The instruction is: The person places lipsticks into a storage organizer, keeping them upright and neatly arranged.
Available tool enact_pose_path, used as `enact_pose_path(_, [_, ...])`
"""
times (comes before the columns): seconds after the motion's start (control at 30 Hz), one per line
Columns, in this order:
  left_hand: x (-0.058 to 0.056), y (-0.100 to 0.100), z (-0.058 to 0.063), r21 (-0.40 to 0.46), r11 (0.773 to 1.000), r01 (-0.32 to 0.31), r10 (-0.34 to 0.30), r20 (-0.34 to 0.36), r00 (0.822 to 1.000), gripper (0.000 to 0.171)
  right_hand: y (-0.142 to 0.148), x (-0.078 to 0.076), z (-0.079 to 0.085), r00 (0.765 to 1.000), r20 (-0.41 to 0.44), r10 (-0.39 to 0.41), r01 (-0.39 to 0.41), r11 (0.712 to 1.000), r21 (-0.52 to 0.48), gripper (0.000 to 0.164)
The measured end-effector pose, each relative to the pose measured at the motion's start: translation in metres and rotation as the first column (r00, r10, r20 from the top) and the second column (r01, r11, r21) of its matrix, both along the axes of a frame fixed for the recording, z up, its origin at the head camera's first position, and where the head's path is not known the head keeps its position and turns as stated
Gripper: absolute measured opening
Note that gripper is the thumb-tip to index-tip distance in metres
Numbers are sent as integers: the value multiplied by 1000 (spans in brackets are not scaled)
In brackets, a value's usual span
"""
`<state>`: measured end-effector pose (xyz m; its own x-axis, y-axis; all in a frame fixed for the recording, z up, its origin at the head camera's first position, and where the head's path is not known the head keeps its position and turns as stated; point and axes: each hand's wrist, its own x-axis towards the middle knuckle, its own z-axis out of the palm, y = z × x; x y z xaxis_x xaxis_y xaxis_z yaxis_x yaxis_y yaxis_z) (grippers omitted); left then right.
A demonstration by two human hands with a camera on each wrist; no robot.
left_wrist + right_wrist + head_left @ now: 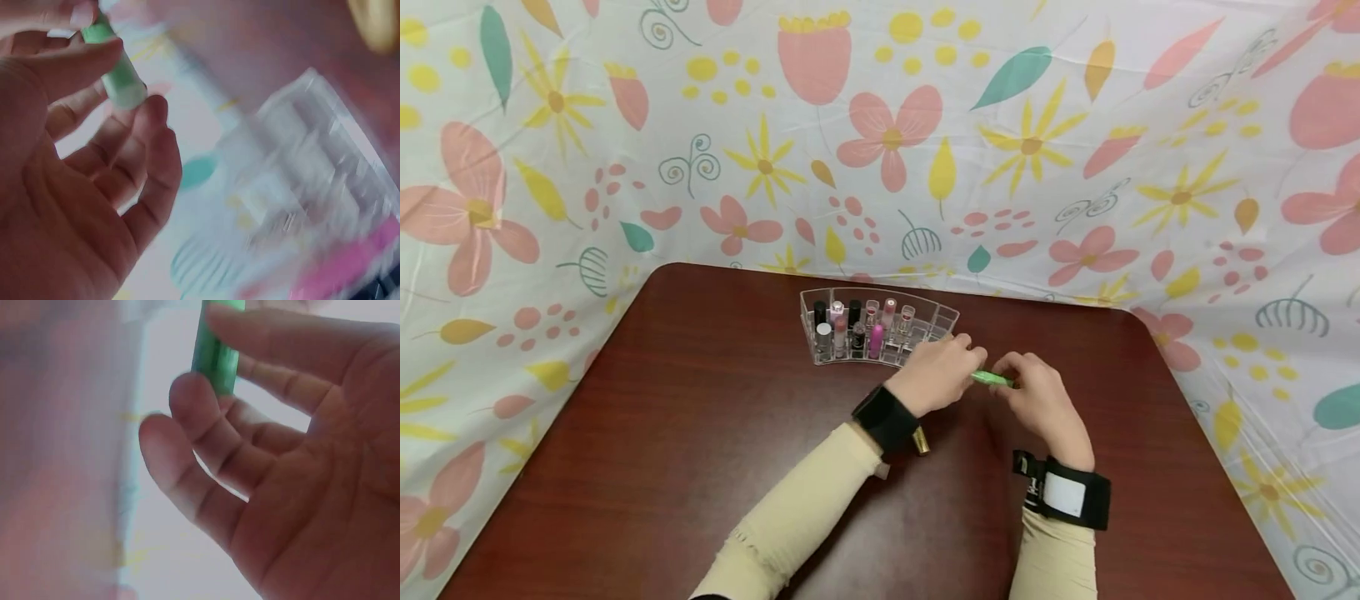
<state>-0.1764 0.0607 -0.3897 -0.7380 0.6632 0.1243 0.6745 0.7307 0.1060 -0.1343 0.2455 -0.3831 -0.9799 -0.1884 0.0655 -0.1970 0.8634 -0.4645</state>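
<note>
Both hands hold a slim green lipstick tube point(990, 378) between them, above the table to the right of the organizer. My left hand point(936, 371) pinches its left end, which looks pale and translucent in the left wrist view, the other fingers loosely bent. On the opposite end, my right hand point(1037, 396) pinches the tube point(217, 362) between thumb and fingers. Behind the left hand stands a clear curved lipstick organizer point(850, 361), its right part partly covered by that hand. A gold tube point(921, 442) lies on the table beside the left wrist, partly hidden by it.
Several lipsticks stand in the organizer's left and middle slots, among them a bright pink lipstick point(876, 340). The dark red-brown table point(700, 467) ends at a flowered cloth point(887, 208), which hangs behind it and on both sides.
</note>
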Motion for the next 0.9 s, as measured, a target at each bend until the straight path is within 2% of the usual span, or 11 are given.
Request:
enact_pose_path(0.07, [9,-22,13,106,994,37,-33,-32,999,17,-7,7,16,998,-46,34,-35,999,-24,14])
enact_pose_path(0.13, [19,-44,25,228,971,69,-59,-49,997,16,-16,15,31,991,-113,67,-73,996,-46,15])
enact_pose_path(0.23, [36,-75,39,401,912,80,-76,-26,997,16,-33,28,47,968,-223,111,-132,988,-81,18])
enact_pose_path(0.3, [47,-91,47,486,871,69,-77,-3,997,17,-44,36,56,951,-280,128,-162,982,-101,21])
enact_pose_path(0.4, [61,-110,56,565,824,46,-69,21,997,18,-59,44,64,931,-330,152,-209,967,-143,28])
enact_pose_path(0.57, [76,-129,64,643,766,-8,-34,52,998,19,-76,49,71,909,-371,192,-282,937,-205,36])
enact_pose_path(0.7, [79,-135,66,661,749,-33,-11,63,998,19,-82,47,70,908,-367,203,-299,928,-224,35])
enact_pose_path(0.9, [81,-140,64,635,770,-56,22,60,998,25,-85,42,66,910,-367,191,-290,928,-236,31])
